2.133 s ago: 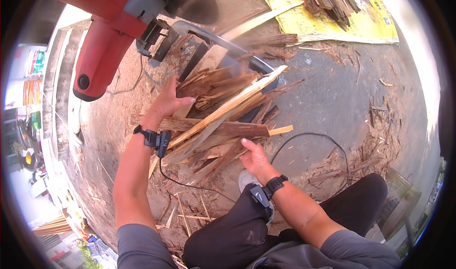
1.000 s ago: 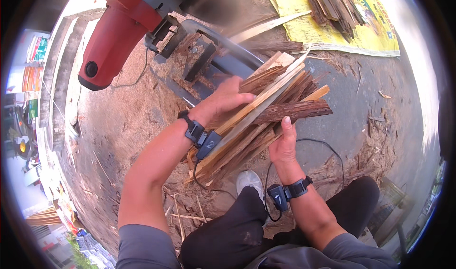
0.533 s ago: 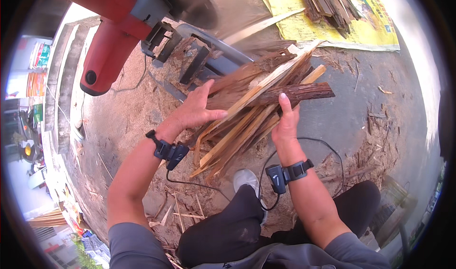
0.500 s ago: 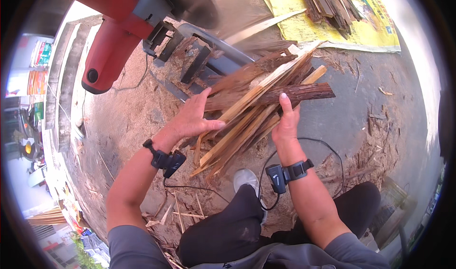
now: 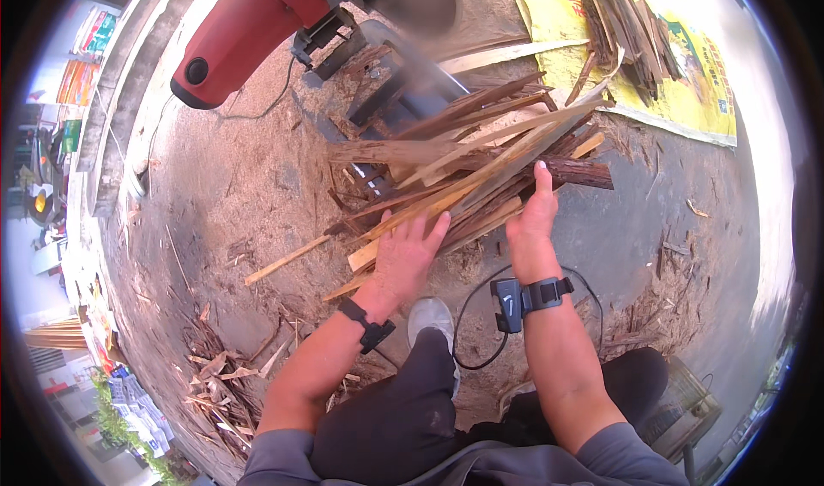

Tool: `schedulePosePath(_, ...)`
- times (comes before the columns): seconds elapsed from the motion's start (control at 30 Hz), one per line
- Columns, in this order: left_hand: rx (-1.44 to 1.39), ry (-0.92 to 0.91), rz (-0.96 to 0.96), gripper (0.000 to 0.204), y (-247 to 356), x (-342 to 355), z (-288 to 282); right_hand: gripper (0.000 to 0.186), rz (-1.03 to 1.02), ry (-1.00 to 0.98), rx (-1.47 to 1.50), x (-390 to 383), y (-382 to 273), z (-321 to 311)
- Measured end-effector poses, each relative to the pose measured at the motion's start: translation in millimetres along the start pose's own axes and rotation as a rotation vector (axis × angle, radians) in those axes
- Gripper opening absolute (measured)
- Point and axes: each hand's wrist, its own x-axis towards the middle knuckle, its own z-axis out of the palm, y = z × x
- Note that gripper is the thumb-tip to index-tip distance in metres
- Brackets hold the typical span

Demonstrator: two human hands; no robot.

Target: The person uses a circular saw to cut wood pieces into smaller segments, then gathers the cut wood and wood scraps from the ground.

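A loose bundle of wood strips, some pale and some with brown bark, lies slantwise in front of me. On its near left end rests my left hand, fingers spread over the strips. My right hand holds the bundle's right side with the thumb up along a dark bark piece; its other fingers are hidden under the wood. Beyond the bundle stands a red-handled cut-off saw, its round blade blurred.
A yellow printed sack lies at the far right with a stack of bark strips on it. Sawdust covers the floor, and wood scraps lie at the near left. A wooden stool stands by my right knee.
My left hand has come down and right, from the bundle's upper left side onto its near end, and its fingers spread. The strips are more fanned out. The view has shifted.
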Motion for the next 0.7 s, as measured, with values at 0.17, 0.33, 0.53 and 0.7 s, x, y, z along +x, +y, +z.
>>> schedulePosePath(0.17,0.048,0.062,-0.008,0.075,-11.6,51.9,-37.9,0.047,0.138,0.046,-0.098,36.5,-13.5,9.0)
schedulePosePath(0.33,0.040,0.085,-0.056,0.071,-10.5,99.6,-55.2,0.040,0.261,-0.078,-0.199,103.9,-24.3,26.9)
schedulePosePath(0.53,0.128,0.307,-0.105,0.065,-39.2,103.7,-31.2,0.040,0.311,-0.158,-0.462,116.0,-26.9,54.1)
schedulePosePath(0.7,0.169,0.426,-0.101,0.069,-45.5,87.2,-25.0,0.058,0.236,-0.192,-0.687,87.9,-20.1,36.8)
